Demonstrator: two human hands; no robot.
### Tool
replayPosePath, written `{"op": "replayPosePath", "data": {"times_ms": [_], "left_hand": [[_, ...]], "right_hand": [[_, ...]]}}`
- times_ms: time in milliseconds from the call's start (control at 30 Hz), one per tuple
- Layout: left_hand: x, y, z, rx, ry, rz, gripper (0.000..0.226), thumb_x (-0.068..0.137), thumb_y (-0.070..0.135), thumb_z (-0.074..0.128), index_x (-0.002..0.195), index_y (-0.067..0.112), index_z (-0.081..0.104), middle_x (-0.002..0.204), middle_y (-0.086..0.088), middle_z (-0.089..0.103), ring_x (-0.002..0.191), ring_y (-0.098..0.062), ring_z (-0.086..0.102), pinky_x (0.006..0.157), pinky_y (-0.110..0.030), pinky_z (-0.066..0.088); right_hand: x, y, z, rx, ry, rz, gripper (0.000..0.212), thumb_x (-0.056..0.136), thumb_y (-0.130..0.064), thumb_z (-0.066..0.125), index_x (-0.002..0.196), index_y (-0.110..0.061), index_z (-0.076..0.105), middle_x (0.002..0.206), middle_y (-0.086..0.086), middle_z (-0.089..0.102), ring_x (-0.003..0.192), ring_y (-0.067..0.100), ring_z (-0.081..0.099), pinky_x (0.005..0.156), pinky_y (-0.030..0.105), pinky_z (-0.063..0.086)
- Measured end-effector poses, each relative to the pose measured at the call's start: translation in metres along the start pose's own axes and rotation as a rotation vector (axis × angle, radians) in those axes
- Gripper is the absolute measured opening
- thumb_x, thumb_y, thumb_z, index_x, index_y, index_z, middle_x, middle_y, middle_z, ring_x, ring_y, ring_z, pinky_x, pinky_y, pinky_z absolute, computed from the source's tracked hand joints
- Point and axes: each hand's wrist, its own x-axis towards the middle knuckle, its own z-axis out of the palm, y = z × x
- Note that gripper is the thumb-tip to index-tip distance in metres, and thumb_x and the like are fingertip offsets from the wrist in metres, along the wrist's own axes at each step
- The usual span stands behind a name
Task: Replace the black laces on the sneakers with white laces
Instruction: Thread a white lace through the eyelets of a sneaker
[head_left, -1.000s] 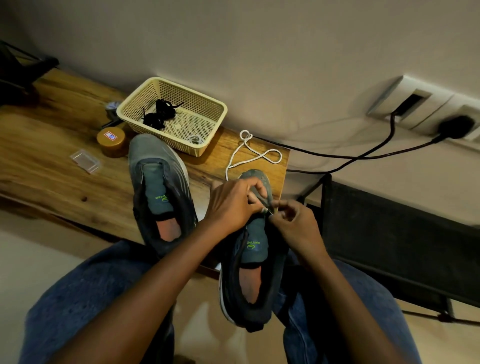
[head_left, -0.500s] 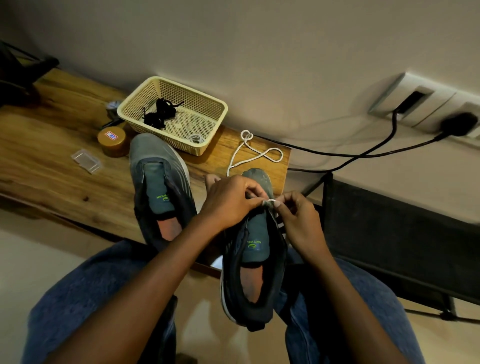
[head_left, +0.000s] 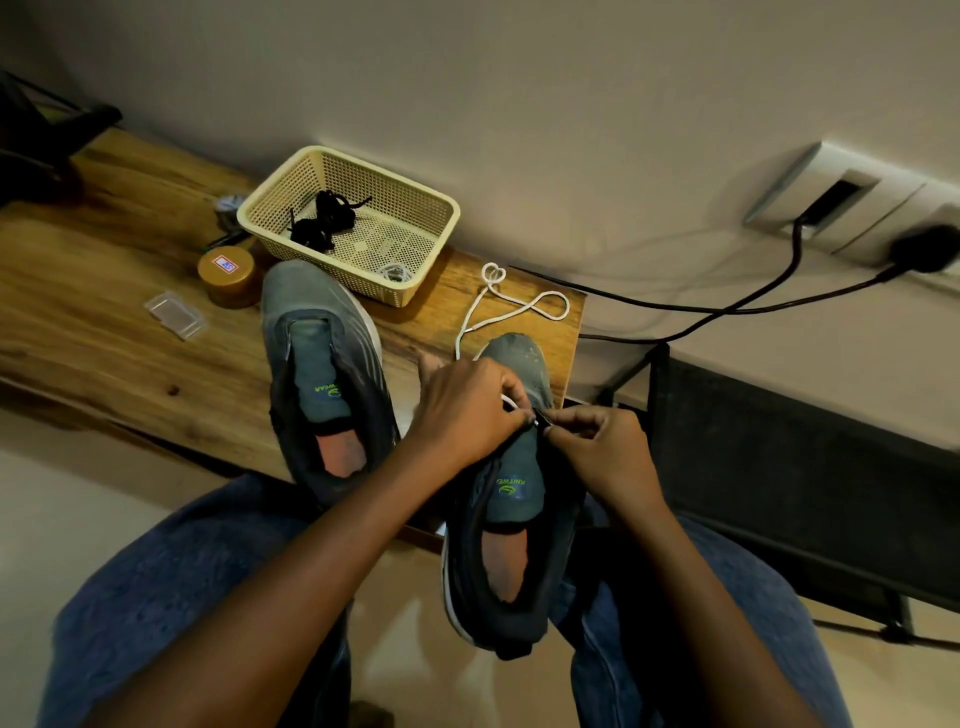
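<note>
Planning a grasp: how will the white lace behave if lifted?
The white lace lies in loose loops on the table, so it is probably floppy and light. It would likely dangle, and snag where both hands thread it into the sneaker.

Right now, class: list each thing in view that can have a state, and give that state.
right sneaker: no black lace, white being threaded
left sneaker: unlaced, on table
white lace: loose end looped on table
black laces: removed, in basket
basket: upright
left hand: holds sneaker
right hand: pinches lace

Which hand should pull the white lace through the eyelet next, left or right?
Probably the right hand: its fingertips pinch the white lace tip at the eyelet, while the left hand steadies the sneaker.
</note>
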Motion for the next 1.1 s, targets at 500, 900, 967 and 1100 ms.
{"op": "replayPosePath", "data": {"times_ms": [500,900,967,1100], "left_hand": [[0.002,-0.005,0.013,0.017,-0.015,0.013,0.011,0.081,0.05,0.066,0.074,0.044,0.061,0.097,0.011,0.061,0.104,-0.018,0.047,0.074,-0.031,0.015],[0.003,-0.001,0.025,0.058,0.027,-0.085,0.007,0.076,0.055,0.069,0.082,0.051,0.068,0.104,0.014,0.062,0.112,-0.02,0.044,0.073,-0.031,0.025],[0.0,0.003,0.022,0.056,-0.01,-0.045,0.013,0.083,0.049,0.066,0.094,0.048,0.07,0.106,0.012,0.063,0.113,-0.021,0.043,0.075,-0.031,0.024],[-0.007,0.006,0.008,0.033,-0.085,0.034,0.021,0.093,0.032,0.058,0.108,0.042,0.069,0.113,0.008,0.057,0.115,-0.02,0.038,0.086,-0.035,0.026]], "right_hand": [[-0.003,-0.003,0.0,0.104,-0.035,0.031,0.031,0.084,-0.001,0.063,0.072,-0.028,0.07,0.081,0.004,0.074,0.076,0.018,0.069,0.075,0.036,0.057],[-0.001,0.0,0.002,0.156,-0.022,0.077,0.026,0.085,-0.001,0.061,0.073,-0.021,0.074,0.079,0.006,0.074,0.076,0.02,0.069,0.076,0.041,0.057],[0.0,0.0,0.003,0.159,-0.015,0.079,0.026,0.085,-0.001,0.061,0.073,-0.02,0.074,0.078,0.005,0.074,0.076,0.02,0.069,0.075,0.04,0.057],[0.0,0.0,0.004,0.161,-0.019,0.086,0.022,0.085,0.0,0.061,0.079,-0.016,0.074,0.08,0.006,0.074,0.08,0.022,0.071,0.076,0.038,0.058]]}}
